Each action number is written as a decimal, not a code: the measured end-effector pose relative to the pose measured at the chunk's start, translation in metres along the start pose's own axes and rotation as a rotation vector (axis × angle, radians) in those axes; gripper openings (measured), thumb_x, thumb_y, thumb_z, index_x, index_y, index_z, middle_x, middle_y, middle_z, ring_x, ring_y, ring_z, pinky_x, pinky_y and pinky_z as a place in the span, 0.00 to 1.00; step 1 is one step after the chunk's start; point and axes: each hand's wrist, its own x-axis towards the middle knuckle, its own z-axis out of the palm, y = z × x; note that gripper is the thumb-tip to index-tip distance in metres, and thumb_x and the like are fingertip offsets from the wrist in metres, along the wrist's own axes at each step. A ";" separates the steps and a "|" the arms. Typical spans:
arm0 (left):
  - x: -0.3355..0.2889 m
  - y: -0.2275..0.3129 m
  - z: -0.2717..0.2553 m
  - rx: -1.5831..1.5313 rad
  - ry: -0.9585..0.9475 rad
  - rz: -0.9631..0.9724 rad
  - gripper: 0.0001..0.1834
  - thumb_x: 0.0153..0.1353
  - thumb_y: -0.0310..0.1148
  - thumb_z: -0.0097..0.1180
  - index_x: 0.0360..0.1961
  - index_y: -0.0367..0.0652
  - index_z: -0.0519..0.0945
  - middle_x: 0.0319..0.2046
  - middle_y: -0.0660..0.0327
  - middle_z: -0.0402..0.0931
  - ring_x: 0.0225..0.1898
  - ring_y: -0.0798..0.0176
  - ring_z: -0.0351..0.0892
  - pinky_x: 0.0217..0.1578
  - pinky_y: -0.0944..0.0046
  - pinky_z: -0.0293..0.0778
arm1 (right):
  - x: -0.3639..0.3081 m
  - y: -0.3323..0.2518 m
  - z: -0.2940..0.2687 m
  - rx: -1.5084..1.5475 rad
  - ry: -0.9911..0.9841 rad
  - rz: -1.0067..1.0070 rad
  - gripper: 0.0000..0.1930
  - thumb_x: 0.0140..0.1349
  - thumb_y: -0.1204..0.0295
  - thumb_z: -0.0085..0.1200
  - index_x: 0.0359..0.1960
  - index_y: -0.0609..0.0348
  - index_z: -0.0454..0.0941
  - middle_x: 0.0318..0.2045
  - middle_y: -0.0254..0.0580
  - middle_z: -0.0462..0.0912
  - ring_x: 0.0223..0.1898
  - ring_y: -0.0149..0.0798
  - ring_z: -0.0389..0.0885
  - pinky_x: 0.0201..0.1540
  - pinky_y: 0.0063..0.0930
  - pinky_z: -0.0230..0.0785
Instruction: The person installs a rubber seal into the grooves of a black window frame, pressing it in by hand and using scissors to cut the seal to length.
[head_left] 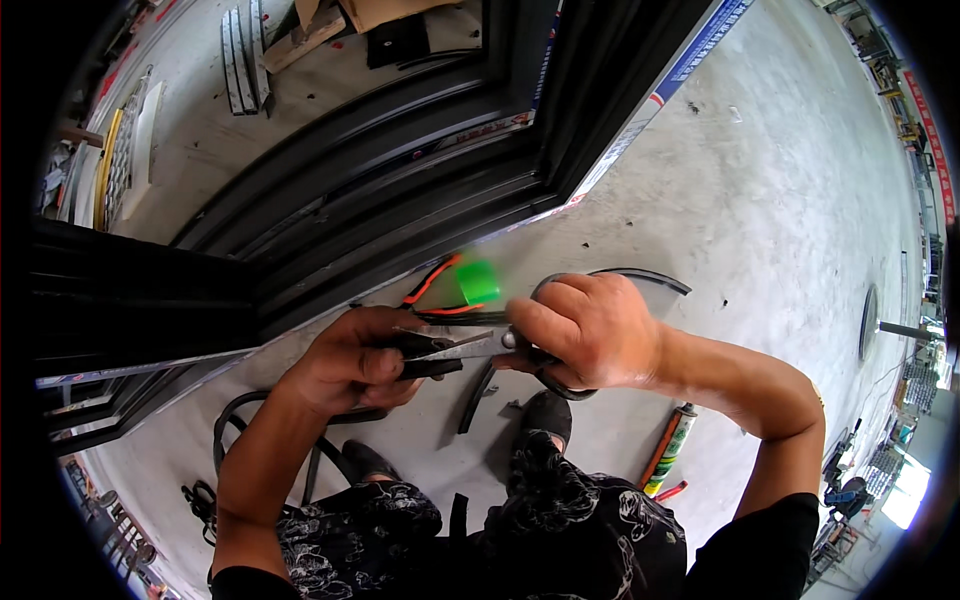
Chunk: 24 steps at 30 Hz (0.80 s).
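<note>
My right hand grips the black handles of a pair of scissors, blades pointing left. My left hand pinches a black rubber strip right at the blade tips. Both hands hover over a concrete floor, just in front of a large black metal door frame lying flat. A green tape roll with an orange cord lies just beyond my hands. My patterned trousers and dark shoes show below.
More black rubber strip curls on the floor at the left and beyond my right hand. A sealant cartridge lies by my right leg. Metal grilles and boards rest at the far left.
</note>
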 end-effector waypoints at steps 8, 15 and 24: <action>0.004 0.004 -0.001 0.045 -0.053 -0.020 0.27 0.62 0.43 0.61 0.46 0.24 0.76 0.12 0.66 0.64 0.11 0.74 0.57 0.15 0.70 0.54 | 0.000 0.000 0.003 -0.015 0.008 -0.001 0.20 0.51 0.59 0.66 0.36 0.60 0.74 0.19 0.36 0.70 0.19 0.40 0.74 0.16 0.34 0.65; 0.004 0.004 0.006 0.023 0.000 0.012 0.25 0.63 0.43 0.60 0.44 0.24 0.75 0.12 0.66 0.64 0.11 0.74 0.57 0.16 0.70 0.54 | 0.002 -0.001 0.007 -0.014 0.070 0.011 0.19 0.50 0.59 0.67 0.34 0.59 0.75 0.16 0.35 0.67 0.16 0.40 0.71 0.16 0.34 0.62; 0.003 0.006 0.000 0.014 -0.061 -0.032 0.25 0.63 0.44 0.59 0.47 0.29 0.78 0.13 0.64 0.66 0.13 0.73 0.57 0.18 0.66 0.53 | 0.003 -0.004 0.015 -0.008 0.061 0.047 0.17 0.53 0.59 0.65 0.33 0.59 0.76 0.17 0.35 0.70 0.17 0.40 0.73 0.17 0.34 0.65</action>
